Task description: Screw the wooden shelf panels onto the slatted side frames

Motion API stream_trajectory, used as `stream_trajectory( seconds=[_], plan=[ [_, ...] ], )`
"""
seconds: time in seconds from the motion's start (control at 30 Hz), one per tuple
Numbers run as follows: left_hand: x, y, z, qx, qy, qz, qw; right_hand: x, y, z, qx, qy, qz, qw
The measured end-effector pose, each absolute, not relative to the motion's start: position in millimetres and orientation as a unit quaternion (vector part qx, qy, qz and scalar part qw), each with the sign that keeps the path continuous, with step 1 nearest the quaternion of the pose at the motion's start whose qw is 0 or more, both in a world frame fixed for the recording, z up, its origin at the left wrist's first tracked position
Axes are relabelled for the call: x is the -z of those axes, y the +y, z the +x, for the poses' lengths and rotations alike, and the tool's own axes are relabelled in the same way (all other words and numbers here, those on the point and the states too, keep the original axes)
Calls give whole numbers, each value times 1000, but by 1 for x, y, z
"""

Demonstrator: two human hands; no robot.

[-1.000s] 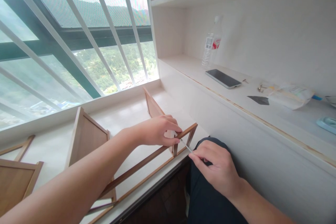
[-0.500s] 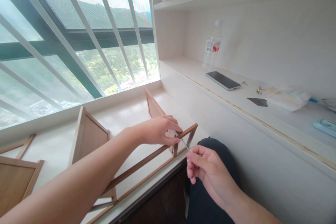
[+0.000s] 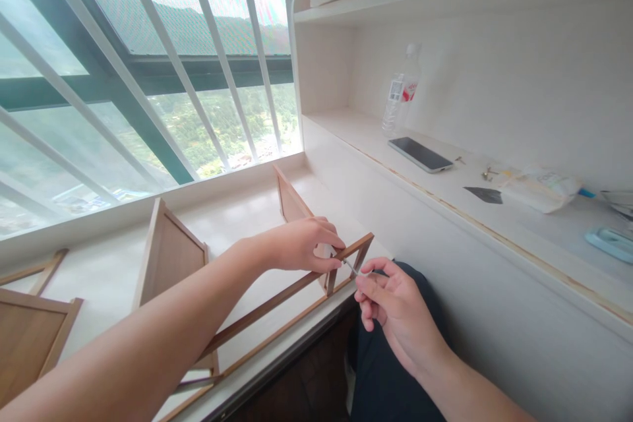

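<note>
My left hand (image 3: 316, 244) is closed around the top rail of a slim brown wooden frame (image 3: 267, 308), thumb on the near side and fingers over the far side, close to its right end. My right hand (image 3: 386, 293) pinches a thin metal hex key (image 3: 352, 268). The key's tip meets the rail just beside my left thumb; the fastener there is too small to make out. The frame stands on a white ledge, and my left forearm hides part of it.
Wooden panels (image 3: 171, 250) (image 3: 294, 194) stand on the white ledge (image 3: 237, 211), with another panel (image 3: 34, 330) at left. On the shelf to the right are a plastic bottle (image 3: 401, 92), a phone (image 3: 420, 154), small metal fittings (image 3: 488, 173), a plastic bag (image 3: 541, 190) and a dark scrap (image 3: 483, 194).
My right hand has shifted slightly up and right, its fingers changing position on the hex key. My left hand keeps its hold on the frame. The view has moved a little.
</note>
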State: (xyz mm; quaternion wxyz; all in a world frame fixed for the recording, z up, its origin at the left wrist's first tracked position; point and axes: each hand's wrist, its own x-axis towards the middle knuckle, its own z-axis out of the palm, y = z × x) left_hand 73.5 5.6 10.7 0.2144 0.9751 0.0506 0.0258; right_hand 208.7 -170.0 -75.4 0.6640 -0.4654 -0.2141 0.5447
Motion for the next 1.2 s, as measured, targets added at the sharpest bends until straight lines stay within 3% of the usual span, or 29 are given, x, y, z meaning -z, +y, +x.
stream_trajectory(
  seconds=[0.23,0.37,0.47,0.53,1.2],
  plan=[
    [-8,8,73,-35,46,973,224,89,-169,221,-433,-322,-575,615],
    [-10,7,73,-23,53,972,229,86,-174,236,-206,-499,-630,559],
    [-10,6,73,-24,56,970,234,80,-174,241,-19,-615,-597,515],
    [-10,6,73,-32,53,969,239,77,-172,242,44,-656,-574,489],
    [-9,7,74,-22,63,972,226,67,-168,232,108,-692,-574,425]
  ],
)
